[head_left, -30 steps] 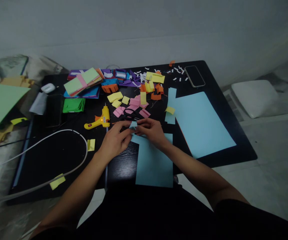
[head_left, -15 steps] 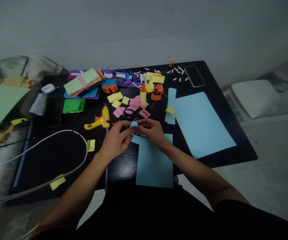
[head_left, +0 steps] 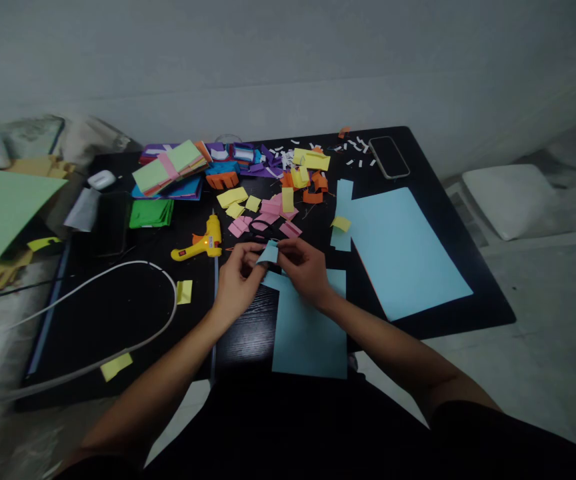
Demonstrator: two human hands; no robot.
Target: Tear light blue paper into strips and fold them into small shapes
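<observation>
Between my two hands is a small piece of light blue paper, bent along its length. My left hand pinches its left side with thumb and fingers. At its right edge, my right hand is closed on it too. Below them lies a larger blue sheet, with a narrow blue strip at its upper left, partly under my hands. Dark-handled scissors rest just beyond my fingers, partly covered.
A yellow glue gun with a small lit light lies left of my hands. Pink paper pieces and yellow ones are scattered behind. At right are a big blue sheet and a phone. A white cable loops across the left.
The small blue paper has been turned so more of its face shows between my fingers. My hands have shifted slightly, and the view has moved a little.
</observation>
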